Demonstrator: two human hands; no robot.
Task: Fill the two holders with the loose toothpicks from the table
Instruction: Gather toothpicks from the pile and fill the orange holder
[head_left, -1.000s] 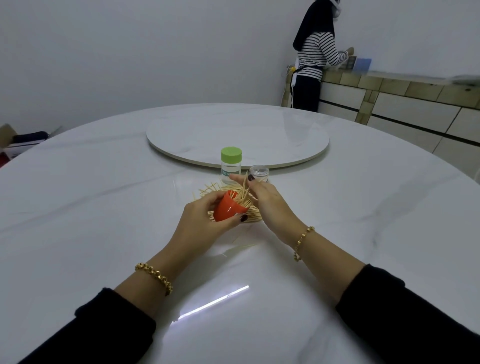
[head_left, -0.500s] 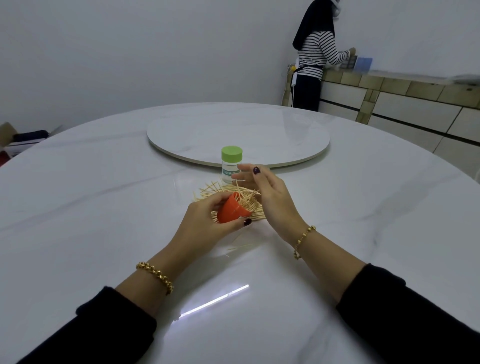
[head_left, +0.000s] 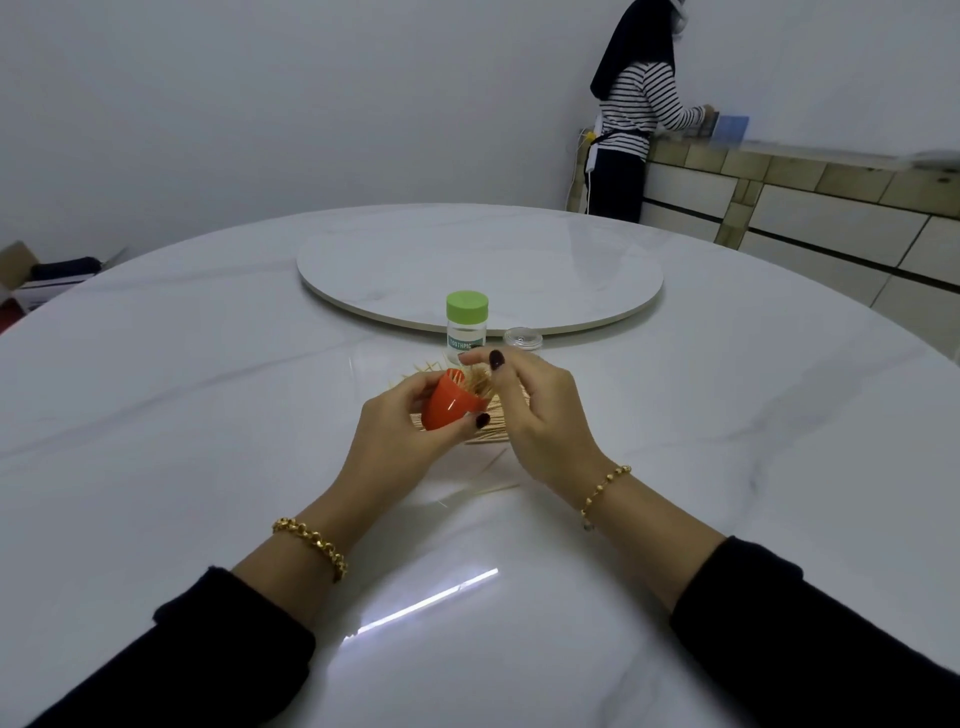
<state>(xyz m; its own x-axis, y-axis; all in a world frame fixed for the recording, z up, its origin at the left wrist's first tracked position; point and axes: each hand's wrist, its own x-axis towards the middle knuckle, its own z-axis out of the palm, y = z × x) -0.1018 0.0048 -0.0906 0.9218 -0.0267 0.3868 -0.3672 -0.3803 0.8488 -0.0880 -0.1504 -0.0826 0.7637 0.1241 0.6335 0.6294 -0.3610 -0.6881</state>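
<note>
Nearest, two black sleeves (head_left: 218, 639) reached over the white table (head_left: 208, 415), a gold bracelet (head_left: 311, 543) on each wrist. Just beyond, the left hand (head_left: 400, 436) gripped the orange holder (head_left: 449, 402), thumb and fingers clamped round it. It was lifted off the table and tilted, with its mouth facing far and right. Toothpicks (head_left: 475, 383) stuck out of that mouth. The right hand (head_left: 540, 415) sat against them with its fingers curled, the forefinger reaching over the top; whether they pinched any could not be told. Under both hands lay the pile (head_left: 493, 431), with a few strays (head_left: 498, 488) nearer. Past the pile stood a bottle (head_left: 466, 327), upright and green-capped. A small clear round piece (head_left: 522, 339) sat just to its right. Farther off lay the turntable (head_left: 478, 275). At the far right a person (head_left: 631, 114) stood at a counter (head_left: 805, 182).
</note>
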